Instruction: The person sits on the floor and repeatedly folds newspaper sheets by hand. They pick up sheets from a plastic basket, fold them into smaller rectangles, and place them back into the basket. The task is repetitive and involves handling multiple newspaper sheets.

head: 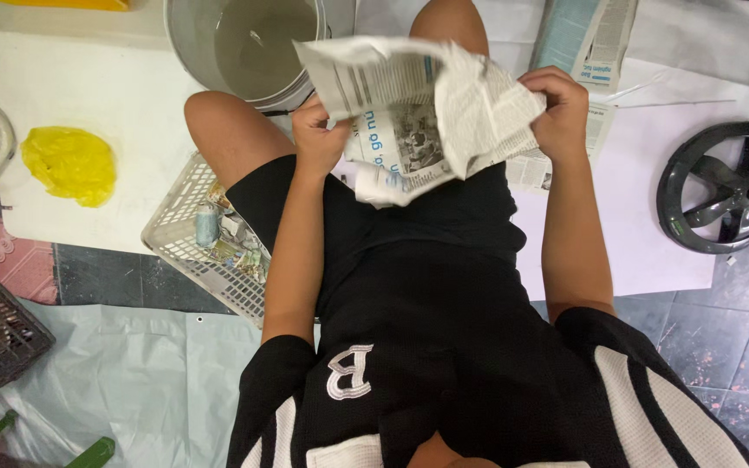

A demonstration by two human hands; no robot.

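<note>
A seated person grips a crumpled sheet of newspaper (422, 113) above the lap, the left hand (318, 134) closed on its left edge and the right hand (561, 100) clenched on its right edge. The sheet looks only partly worked: creased and folded over, not yet a tight wad. A white plastic basket (175, 217) beside the left thigh already holds scraps (what looks like crumpled paper and a small can), while more newspaper (595, 52) lies flat ahead. White sheeting (652, 199) covers dark floor tiles (721, 329); a grey bucket (244, 43), a yellow bag (69, 165) and a dark wheel (721, 186) sit around.
</note>
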